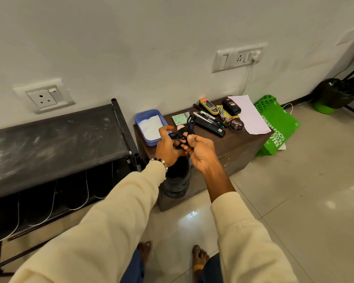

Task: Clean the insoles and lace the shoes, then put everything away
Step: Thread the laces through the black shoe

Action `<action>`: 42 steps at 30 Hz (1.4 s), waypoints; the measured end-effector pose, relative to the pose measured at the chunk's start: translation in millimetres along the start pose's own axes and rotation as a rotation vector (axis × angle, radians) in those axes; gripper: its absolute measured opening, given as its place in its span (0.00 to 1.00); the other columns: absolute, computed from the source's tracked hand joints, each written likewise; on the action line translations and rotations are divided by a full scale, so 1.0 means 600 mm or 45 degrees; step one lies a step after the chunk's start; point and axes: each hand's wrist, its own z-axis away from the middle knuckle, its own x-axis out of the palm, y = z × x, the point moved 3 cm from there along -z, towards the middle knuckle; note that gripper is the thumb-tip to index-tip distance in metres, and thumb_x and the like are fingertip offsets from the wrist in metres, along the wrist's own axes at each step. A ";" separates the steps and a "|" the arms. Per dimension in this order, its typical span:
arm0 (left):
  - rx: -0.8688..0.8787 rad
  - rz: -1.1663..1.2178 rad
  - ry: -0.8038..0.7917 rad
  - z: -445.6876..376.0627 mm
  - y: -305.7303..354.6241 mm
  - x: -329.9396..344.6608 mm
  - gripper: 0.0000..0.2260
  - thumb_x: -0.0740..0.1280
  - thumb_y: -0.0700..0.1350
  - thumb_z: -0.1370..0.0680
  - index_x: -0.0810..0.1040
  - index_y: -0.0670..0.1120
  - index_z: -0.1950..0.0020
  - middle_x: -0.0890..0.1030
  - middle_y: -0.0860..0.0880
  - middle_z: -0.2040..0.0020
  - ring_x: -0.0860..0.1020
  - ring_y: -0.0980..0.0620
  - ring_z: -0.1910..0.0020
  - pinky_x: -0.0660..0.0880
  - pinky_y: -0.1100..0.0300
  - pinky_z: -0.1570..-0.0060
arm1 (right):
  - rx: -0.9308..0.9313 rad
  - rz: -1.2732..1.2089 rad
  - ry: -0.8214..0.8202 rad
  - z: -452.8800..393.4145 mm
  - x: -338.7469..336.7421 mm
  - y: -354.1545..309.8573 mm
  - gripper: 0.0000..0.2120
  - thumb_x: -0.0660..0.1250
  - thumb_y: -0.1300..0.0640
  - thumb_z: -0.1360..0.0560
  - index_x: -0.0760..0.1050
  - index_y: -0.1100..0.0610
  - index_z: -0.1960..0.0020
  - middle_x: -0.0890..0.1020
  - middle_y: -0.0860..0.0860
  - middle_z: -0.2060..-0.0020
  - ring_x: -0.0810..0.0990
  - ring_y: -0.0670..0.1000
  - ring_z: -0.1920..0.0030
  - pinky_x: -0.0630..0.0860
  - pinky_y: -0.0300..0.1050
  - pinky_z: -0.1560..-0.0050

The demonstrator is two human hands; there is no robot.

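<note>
Both cream sleeves reach up from the lower frame. At centre, left hand (168,149) and right hand (198,151) each pinch one tangled black shoelace (182,135) above one black leather shoe (177,180) standing against the brown tabletop (243,144). Right of them, open tiled floor (294,201).

Tray (139,119) left on cabinet (239,148), paper (251,117) right.
</note>
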 end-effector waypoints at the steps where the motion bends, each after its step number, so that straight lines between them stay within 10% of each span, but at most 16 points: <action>1: -0.002 -0.010 -0.002 0.000 0.002 0.001 0.35 0.74 0.36 0.30 0.56 0.50 0.32 0.78 0.50 0.59 0.80 0.50 0.58 0.79 0.52 0.50 | -0.003 0.013 -0.001 0.002 -0.001 -0.001 0.08 0.61 0.66 0.22 0.78 0.62 0.56 0.80 0.56 0.65 0.75 0.49 0.68 0.75 0.35 0.69; 13: 0.166 -0.399 0.192 0.010 0.001 -0.010 0.09 0.72 0.37 0.27 0.84 0.44 0.48 0.85 0.47 0.52 0.82 0.50 0.53 0.77 0.57 0.43 | -0.362 1.035 0.203 0.015 -0.019 0.020 0.07 0.66 0.60 0.23 0.83 0.58 0.52 0.84 0.53 0.60 0.82 0.51 0.57 0.80 0.46 0.50; 18: 0.242 -0.633 0.048 0.015 -0.009 -0.021 0.08 0.71 0.36 0.27 0.84 0.43 0.49 0.84 0.45 0.52 0.81 0.48 0.52 0.75 0.59 0.45 | -0.569 1.582 -0.020 0.026 -0.010 0.033 0.10 0.61 0.58 0.21 0.81 0.58 0.49 0.82 0.54 0.57 0.78 0.50 0.58 0.67 0.36 0.58; 29: 0.174 -0.395 -0.057 0.047 -0.027 -0.054 0.22 0.61 0.25 0.29 0.77 0.40 0.37 0.81 0.43 0.44 0.80 0.49 0.45 0.76 0.55 0.41 | -0.933 2.573 -0.418 0.038 -0.016 0.062 0.12 0.59 0.55 0.21 0.78 0.54 0.43 0.81 0.51 0.49 0.65 0.55 0.39 0.59 0.50 0.47; 42: 0.085 -0.708 -0.037 0.026 -0.052 -0.015 0.12 0.76 0.42 0.30 0.79 0.46 0.49 0.79 0.47 0.50 0.78 0.48 0.53 0.75 0.57 0.50 | -0.978 3.076 -0.694 0.030 0.013 0.033 0.11 0.60 0.53 0.21 0.79 0.54 0.45 0.82 0.51 0.48 0.67 0.56 0.35 0.58 0.58 0.34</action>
